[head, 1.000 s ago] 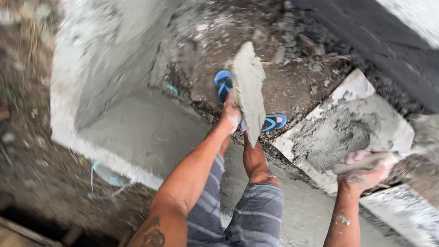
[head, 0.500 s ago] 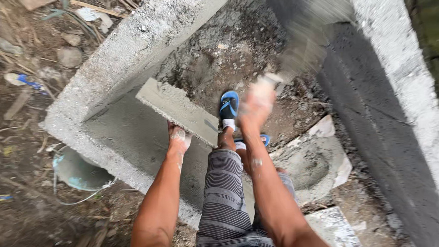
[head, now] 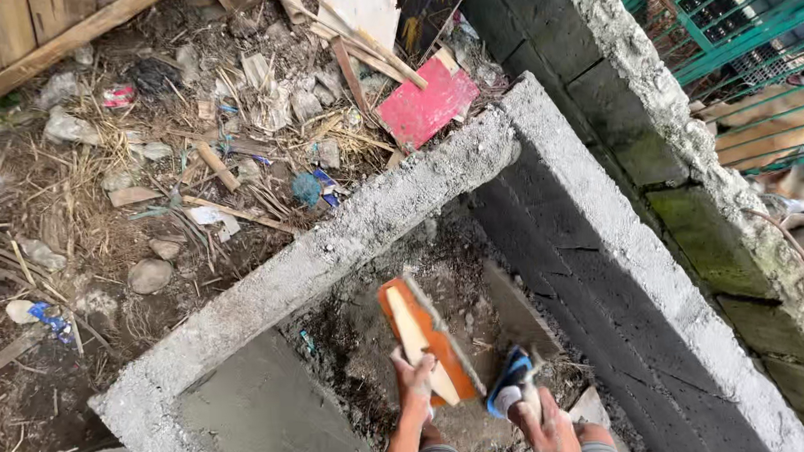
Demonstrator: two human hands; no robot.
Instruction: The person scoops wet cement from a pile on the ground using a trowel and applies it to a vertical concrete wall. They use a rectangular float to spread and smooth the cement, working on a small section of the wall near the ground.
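Left hand (head: pixel 415 379) closed around handle of orange float (head: pixel 425 335), held low between legs. Long axis slanted up-left, away from hand, toward fresh-plastered wall face (head: pixel 266 413). Right hand (head: pixel 546 428) just beside; grip not discernible. Beyond: block wall (head: pixel 331 247), then rubble (head: pixel 235 125).

Place: outdoor building site, small masonry job | Signs: raw block wall (head: pixel 600 217) with rough mortar on top, a patch of fresh smooth plaster (head: pixel 257 413) (wet-looking) | Ground: bare dirt, straw, scrap wood (head: pixel 219 166), litter | Edge: green metal fence (head: pixel 728 31) beyond the wall
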